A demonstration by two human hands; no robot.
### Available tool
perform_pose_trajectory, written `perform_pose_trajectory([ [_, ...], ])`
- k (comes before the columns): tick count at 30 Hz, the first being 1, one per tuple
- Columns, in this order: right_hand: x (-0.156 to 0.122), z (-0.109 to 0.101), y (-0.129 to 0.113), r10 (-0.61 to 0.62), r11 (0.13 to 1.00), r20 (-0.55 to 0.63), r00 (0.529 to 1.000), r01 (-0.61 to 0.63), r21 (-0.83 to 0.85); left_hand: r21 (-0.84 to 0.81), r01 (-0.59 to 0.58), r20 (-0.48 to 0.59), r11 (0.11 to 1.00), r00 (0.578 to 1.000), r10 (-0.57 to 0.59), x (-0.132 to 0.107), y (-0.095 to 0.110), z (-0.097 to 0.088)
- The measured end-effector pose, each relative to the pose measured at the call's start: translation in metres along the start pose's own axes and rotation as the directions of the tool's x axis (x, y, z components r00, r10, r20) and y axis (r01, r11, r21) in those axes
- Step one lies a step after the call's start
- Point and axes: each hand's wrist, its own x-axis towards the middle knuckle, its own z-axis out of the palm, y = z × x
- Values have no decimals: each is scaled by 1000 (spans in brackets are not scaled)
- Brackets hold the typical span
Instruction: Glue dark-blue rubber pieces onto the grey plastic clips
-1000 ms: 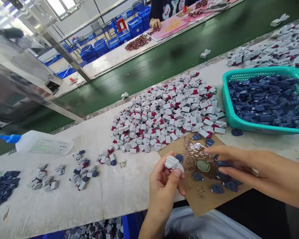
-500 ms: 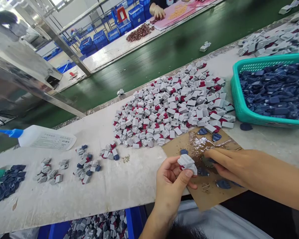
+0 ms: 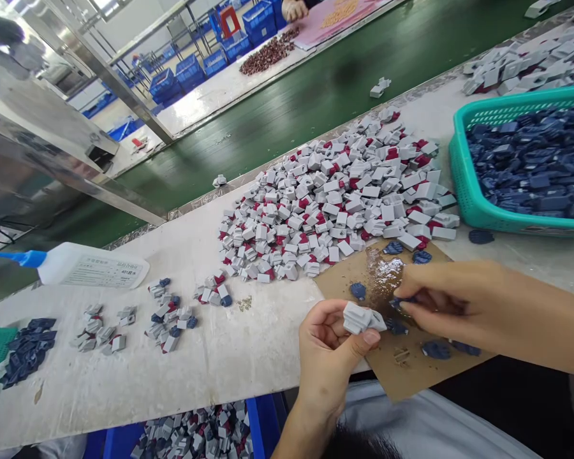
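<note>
Between the thumb and fingers of my left hand (image 3: 328,357) is a light grey plastic piece (image 3: 361,318). My right hand (image 3: 440,299) pinches a small dark blue plastic piece (image 3: 400,302) over a brown cardboard sheet (image 3: 397,379). A wet, shiny patch (image 3: 387,271) of what looks like glue covers part of the sheet. Several more dark blue pieces lie on the cardboard, among them one (image 3: 435,349) below my right hand and one (image 3: 358,291) above the grey piece. My right fingers partly hide the piece they grip.
A large heap of grey and dark red pieces (image 3: 325,204) lies beyond my hands. A green basket (image 3: 463,172) of dark blue pieces stands right. A glue bottle (image 3: 93,266) lies left. A green conveyor belt (image 3: 287,121) runs behind; a co-worker's hand (image 3: 295,9) is across it.
My right hand has lifted slightly off the wet patch, and the dark blue piece in its fingers now shows. The grey piece in my left hand has turned a little. The whole view has shifted slightly.
</note>
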Motion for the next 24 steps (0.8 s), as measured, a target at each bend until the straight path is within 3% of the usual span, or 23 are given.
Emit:
perform_pose_trajectory([
  [3,3,-9,-15,143,940,-49,989,-120,321,-20,-4,40,1000,999,5,1,0,2],
  [5,2,-9,-20,164,911,-42,985,-136,388,-38,-4,59,999,998,6,1,0,3],
  [10,4,-6,-22,94,936,-34,995,-77,345,-49,-37,95,998,995,41,1,3,6],
  [18,9,-11,-25,-86,980,47,995,76,184,197,-154,70,968,987,143,-5,3,-3],
  [24,8,-1,-23,-8,964,121,993,-25,266,238,-139,33,961,990,135,-4,-5,-1],
])
